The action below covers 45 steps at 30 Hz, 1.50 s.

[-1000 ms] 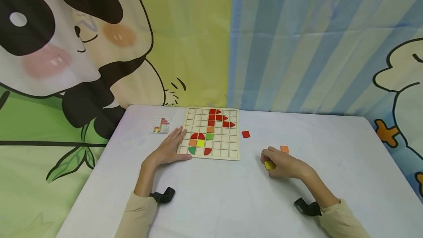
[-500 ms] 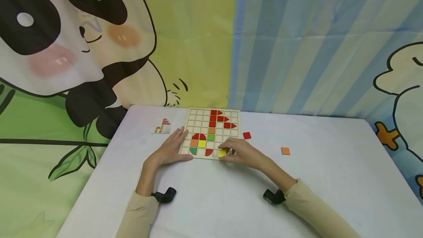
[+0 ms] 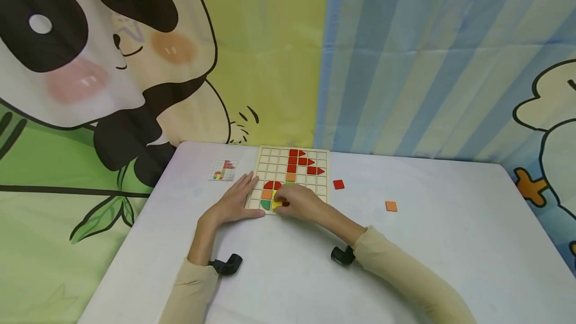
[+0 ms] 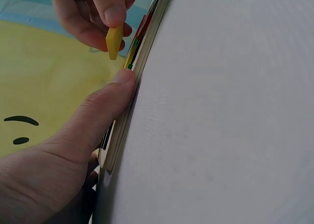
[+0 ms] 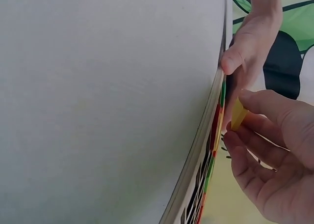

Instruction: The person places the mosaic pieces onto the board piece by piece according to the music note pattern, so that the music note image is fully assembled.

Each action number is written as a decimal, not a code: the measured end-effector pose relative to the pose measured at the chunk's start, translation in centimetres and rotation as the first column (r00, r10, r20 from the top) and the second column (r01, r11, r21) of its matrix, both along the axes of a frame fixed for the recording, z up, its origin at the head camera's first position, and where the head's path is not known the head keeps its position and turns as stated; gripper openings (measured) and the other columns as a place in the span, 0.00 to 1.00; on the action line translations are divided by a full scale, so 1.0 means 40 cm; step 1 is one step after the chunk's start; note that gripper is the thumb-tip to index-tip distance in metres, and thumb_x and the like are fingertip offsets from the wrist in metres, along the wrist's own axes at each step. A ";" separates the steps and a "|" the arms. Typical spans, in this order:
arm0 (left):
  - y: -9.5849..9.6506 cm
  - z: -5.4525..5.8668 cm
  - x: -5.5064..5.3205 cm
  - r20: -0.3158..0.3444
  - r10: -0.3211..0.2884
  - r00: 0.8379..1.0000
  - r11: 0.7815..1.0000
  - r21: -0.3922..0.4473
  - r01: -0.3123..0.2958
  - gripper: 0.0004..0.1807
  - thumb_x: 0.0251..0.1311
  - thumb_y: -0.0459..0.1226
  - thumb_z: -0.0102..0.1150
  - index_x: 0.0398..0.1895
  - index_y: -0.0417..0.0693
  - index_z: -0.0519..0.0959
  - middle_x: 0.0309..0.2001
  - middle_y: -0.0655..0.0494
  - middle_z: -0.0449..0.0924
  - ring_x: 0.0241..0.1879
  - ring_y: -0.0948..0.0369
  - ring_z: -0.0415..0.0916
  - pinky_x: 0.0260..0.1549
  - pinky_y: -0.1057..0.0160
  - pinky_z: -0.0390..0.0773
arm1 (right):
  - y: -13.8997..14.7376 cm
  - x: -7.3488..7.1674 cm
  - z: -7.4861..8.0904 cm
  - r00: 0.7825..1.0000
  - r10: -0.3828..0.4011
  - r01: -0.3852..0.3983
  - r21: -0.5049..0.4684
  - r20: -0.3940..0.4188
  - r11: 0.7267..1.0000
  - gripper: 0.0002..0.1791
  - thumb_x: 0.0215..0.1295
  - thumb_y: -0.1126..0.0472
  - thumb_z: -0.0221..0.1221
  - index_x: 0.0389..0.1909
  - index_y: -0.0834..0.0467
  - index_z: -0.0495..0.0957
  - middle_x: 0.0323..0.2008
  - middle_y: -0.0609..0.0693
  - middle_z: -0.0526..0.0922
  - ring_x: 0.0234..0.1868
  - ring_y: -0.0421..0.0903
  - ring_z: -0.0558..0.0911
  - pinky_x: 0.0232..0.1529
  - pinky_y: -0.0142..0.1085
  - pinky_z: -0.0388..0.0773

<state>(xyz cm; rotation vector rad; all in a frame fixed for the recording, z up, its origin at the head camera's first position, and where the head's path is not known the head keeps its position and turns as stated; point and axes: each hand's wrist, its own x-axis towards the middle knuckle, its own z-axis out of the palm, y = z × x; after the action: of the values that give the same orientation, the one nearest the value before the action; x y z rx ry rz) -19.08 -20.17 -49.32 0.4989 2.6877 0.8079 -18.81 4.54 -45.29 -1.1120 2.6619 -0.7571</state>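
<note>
The pale wooden grid board (image 3: 273,168) lies at the back of the table, with red, orange, yellow and green pieces in its cells. My left hand (image 3: 231,202) rests along its left side with fingers extended, the thumb (image 4: 120,86) touching the near edge. Between thumb and fingers, my right hand (image 3: 302,202) pinches a yellow square tile (image 5: 238,114). It is held just above the board's bottom row, beside a green quarter-round piece (image 3: 266,205). In the left wrist view the tile stands tilted, apart from the board. My right hand covers several lower cells.
A small picture card (image 3: 223,170) with a coloured grid pattern lies left of the board. To the right, a red square tile (image 3: 338,184) and an orange square tile (image 3: 391,206) lie on the white table (image 3: 288,274). A printed curtain hangs behind.
My right hand has carried the yellow tile leftward from the table's right side, over the board to its lower left part. My left hand has stayed at the board's edge.
</note>
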 end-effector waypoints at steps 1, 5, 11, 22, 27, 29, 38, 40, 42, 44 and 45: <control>0.000 0.001 0.000 0.000 0.001 1.000 1.000 0.001 -0.001 0.60 0.57 0.60 0.72 0.84 0.45 0.50 0.85 0.46 0.39 0.84 0.43 0.35 0.78 0.35 0.47 | -0.001 -0.001 -0.001 1.000 0.001 -0.001 0.001 0.003 1.000 0.10 0.65 0.61 0.70 0.44 0.61 0.87 0.38 0.51 0.87 0.35 0.42 0.77 0.39 0.30 0.76; 0.001 0.003 -0.003 0.001 0.000 1.000 1.000 0.006 0.000 0.61 0.56 0.60 0.72 0.84 0.45 0.50 0.85 0.46 0.39 0.84 0.43 0.35 0.78 0.35 0.47 | -0.009 -0.004 -0.003 1.000 0.013 -0.013 0.021 0.003 1.000 0.09 0.66 0.62 0.70 0.43 0.63 0.87 0.38 0.52 0.86 0.35 0.42 0.76 0.39 0.30 0.75; 0.004 0.003 -0.005 0.007 -0.002 1.000 1.000 0.003 0.002 0.61 0.56 0.60 0.72 0.84 0.46 0.49 0.85 0.47 0.38 0.84 0.44 0.34 0.78 0.35 0.47 | -0.023 -0.001 -0.003 0.998 0.020 -0.016 0.074 -0.053 0.997 0.06 0.66 0.63 0.69 0.39 0.63 0.88 0.35 0.51 0.84 0.32 0.41 0.72 0.36 0.30 0.72; 0.005 0.003 -0.011 -0.024 -0.004 1.000 1.000 -0.015 0.003 0.60 0.56 0.60 0.72 0.84 0.45 0.50 0.85 0.44 0.41 0.84 0.43 0.36 0.78 0.35 0.48 | -0.043 0.001 0.001 0.996 -0.008 0.022 0.151 -0.090 0.988 0.04 0.66 0.63 0.69 0.33 0.60 0.87 0.29 0.47 0.75 0.30 0.41 0.67 0.31 0.30 0.65; 0.005 -0.003 -0.009 -0.049 -0.009 0.999 1.000 -0.029 0.008 0.60 0.56 0.60 0.72 0.84 0.45 0.52 0.85 0.44 0.42 0.84 0.43 0.38 0.78 0.36 0.49 | -0.031 0.012 -0.003 0.991 0.017 0.021 0.276 -0.135 0.961 0.06 0.67 0.57 0.70 0.39 0.56 0.89 0.34 0.49 0.77 0.34 0.43 0.70 0.30 0.30 0.66; 0.005 -0.007 -0.007 -0.062 -0.011 0.998 0.999 -0.040 0.008 0.60 0.56 0.61 0.72 0.83 0.45 0.52 0.85 0.44 0.42 0.84 0.42 0.38 0.78 0.35 0.49 | -0.021 0.020 -0.006 0.989 0.040 0.007 0.316 -0.140 0.949 0.11 0.67 0.55 0.70 0.46 0.54 0.88 0.38 0.49 0.78 0.39 0.44 0.72 0.32 0.30 0.69; 0.007 -0.022 -0.003 -0.083 0.012 0.996 0.998 -0.056 -0.017 0.62 0.53 0.63 0.72 0.84 0.48 0.52 0.85 0.47 0.42 0.84 0.42 0.34 0.77 0.33 0.46 | 0.062 0.061 0.022 0.999 -0.038 0.041 0.153 -0.025 0.987 0.27 0.68 0.55 0.68 0.66 0.55 0.78 0.51 0.52 0.82 0.48 0.46 0.79 0.45 0.36 0.81; 0.006 -0.021 -0.004 -0.084 0.011 0.996 0.998 -0.065 -0.017 0.62 0.53 0.64 0.72 0.84 0.48 0.51 0.85 0.47 0.42 0.84 0.43 0.33 0.78 0.34 0.42 | 0.093 0.064 0.035 0.999 -0.047 0.048 0.107 -0.021 0.993 0.26 0.67 0.56 0.69 0.66 0.56 0.79 0.51 0.52 0.83 0.47 0.46 0.80 0.45 0.37 0.82; 0.004 -0.022 -0.005 -0.086 0.008 0.996 0.997 -0.073 -0.014 0.63 0.53 0.64 0.71 0.84 0.47 0.50 0.85 0.48 0.42 0.84 0.43 0.32 0.79 0.35 0.37 | 0.130 0.063 0.039 0.998 -0.056 0.058 0.078 -0.030 0.995 0.26 0.68 0.57 0.68 0.65 0.57 0.79 0.51 0.53 0.84 0.47 0.47 0.82 0.45 0.37 0.82; 0.002 -0.024 -0.007 -0.089 0.003 0.996 0.996 -0.083 -0.010 0.63 0.54 0.64 0.71 0.84 0.47 0.50 0.85 0.47 0.41 0.84 0.44 0.32 0.79 0.36 0.33 | 0.168 0.061 0.041 0.997 -0.071 0.072 0.052 -0.035 0.996 0.25 0.68 0.59 0.67 0.64 0.59 0.79 0.51 0.54 0.84 0.48 0.48 0.83 0.45 0.37 0.83; 0.002 -0.024 -0.007 -0.087 0.001 0.996 0.996 -0.086 -0.008 0.63 0.54 0.64 0.70 0.84 0.47 0.50 0.85 0.47 0.41 0.84 0.44 0.32 0.79 0.36 0.31 | 0.186 0.059 0.040 0.996 -0.079 0.080 0.043 -0.037 0.996 0.24 0.68 0.60 0.67 0.64 0.60 0.78 0.51 0.54 0.84 0.48 0.49 0.84 0.45 0.37 0.84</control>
<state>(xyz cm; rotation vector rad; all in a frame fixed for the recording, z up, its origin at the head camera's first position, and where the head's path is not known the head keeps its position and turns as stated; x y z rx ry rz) -19.36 -20.11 -50.28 0.5192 2.7906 0.6827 -16.45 11.99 -43.69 -1.0233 2.7524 -0.6947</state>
